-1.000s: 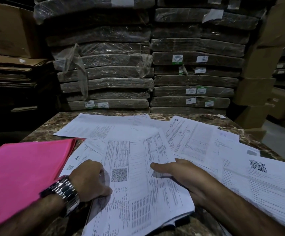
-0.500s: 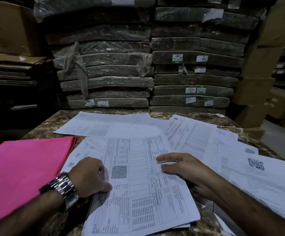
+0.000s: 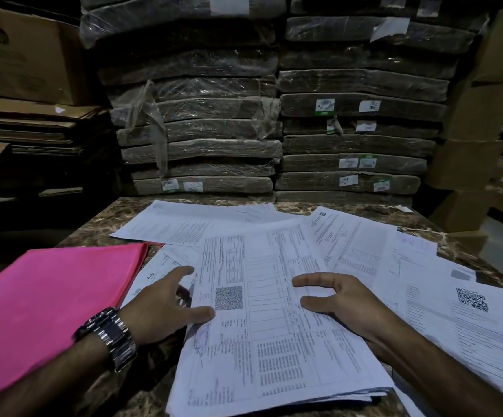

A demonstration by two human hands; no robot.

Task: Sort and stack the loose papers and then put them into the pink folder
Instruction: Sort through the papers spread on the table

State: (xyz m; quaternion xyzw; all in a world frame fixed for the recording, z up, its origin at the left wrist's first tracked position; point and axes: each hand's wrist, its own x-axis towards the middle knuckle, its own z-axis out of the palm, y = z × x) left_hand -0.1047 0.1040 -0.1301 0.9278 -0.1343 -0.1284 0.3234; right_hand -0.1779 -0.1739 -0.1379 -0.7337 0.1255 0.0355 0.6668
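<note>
Pinning white printed paper stack (image 3: 274, 341) on marbled desk (image 3: 100, 221) w/ left hand (image 3: 163, 308) & right hand (image 3: 349, 302), fingers (image 3: 313, 279) splayed, gripping nothing, prob. squaring for pink card folder (image 3: 48, 296).

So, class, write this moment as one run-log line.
step: stacking | left hand: open, on stack edge | right hand: open, on stack | folder: closed, at left

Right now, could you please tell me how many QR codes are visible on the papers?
2. One lies on the top sheet between the left hand and right hand; one on the far-right sheet. Overlapping papers may hide others.
</note>
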